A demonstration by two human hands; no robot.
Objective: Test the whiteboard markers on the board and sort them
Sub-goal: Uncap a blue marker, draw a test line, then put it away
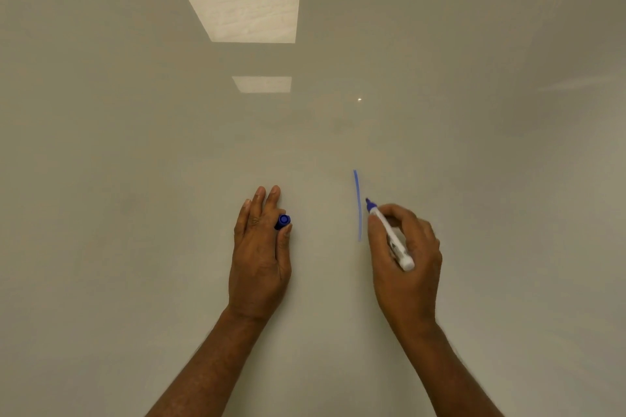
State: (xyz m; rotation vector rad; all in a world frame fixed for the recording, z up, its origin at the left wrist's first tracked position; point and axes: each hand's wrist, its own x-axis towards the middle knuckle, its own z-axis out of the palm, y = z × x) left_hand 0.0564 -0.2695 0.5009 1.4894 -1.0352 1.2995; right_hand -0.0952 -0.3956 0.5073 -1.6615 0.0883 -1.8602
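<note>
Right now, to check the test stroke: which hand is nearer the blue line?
Right. The right hand, holding the marker, is just right of the blue line; the left hand, holding the cap, is farther off left.

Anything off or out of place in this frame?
Nothing stands out. The right hand holds the uncapped marker beside one clean blue stroke on the whiteboard; the left hand pinches the blue cap. No smears or damage visible; bright patches are light reflections.
</note>
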